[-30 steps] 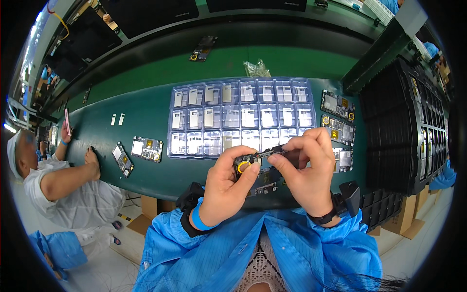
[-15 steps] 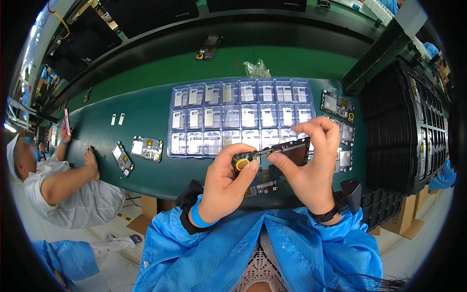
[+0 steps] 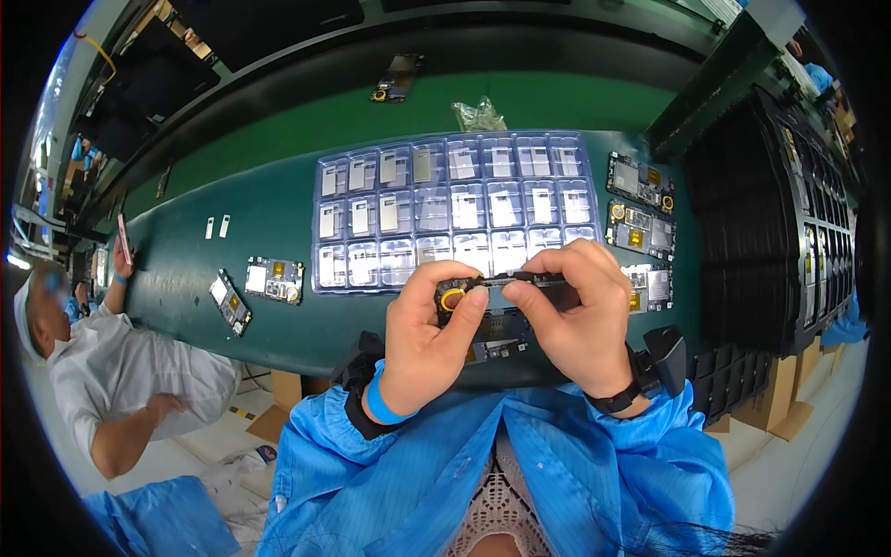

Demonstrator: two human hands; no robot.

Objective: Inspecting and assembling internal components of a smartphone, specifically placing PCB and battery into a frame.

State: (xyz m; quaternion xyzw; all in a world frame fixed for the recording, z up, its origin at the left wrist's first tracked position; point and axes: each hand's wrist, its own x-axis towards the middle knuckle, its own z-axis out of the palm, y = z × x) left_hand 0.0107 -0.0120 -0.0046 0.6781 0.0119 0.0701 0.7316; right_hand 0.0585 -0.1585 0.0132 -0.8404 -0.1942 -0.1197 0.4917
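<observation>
A dark circuit board with a yellow ring (image 3: 452, 299) is held level between my two hands, just in front of the tray. My left hand (image 3: 422, 325) pinches its left end, thumb beside the ring. My right hand (image 3: 585, 320) is closed on the right end, its thumb pressing along the near edge and its fingers curled behind. Much of the board is hidden by my fingers. Below it on the table lies another circuit board (image 3: 502, 347), partly covered. A clear compartment tray (image 3: 351, 290) behind my hands carries small silvery-white plates.
Several circuit boards (image 3: 640, 229) lie right of the tray; two more boards (image 3: 275, 280) are at left, near two small white strips (image 3: 225, 226). A plastic bag (image 3: 479, 115) sits behind the tray. Stacked black trays (image 3: 742, 232) stand at right. A person in white (image 3: 139, 371) sits at left.
The right end of the board has come down, so it now lies level. My right fingers, raised and spread before, have closed around it. The co-worker's near hand has left the table.
</observation>
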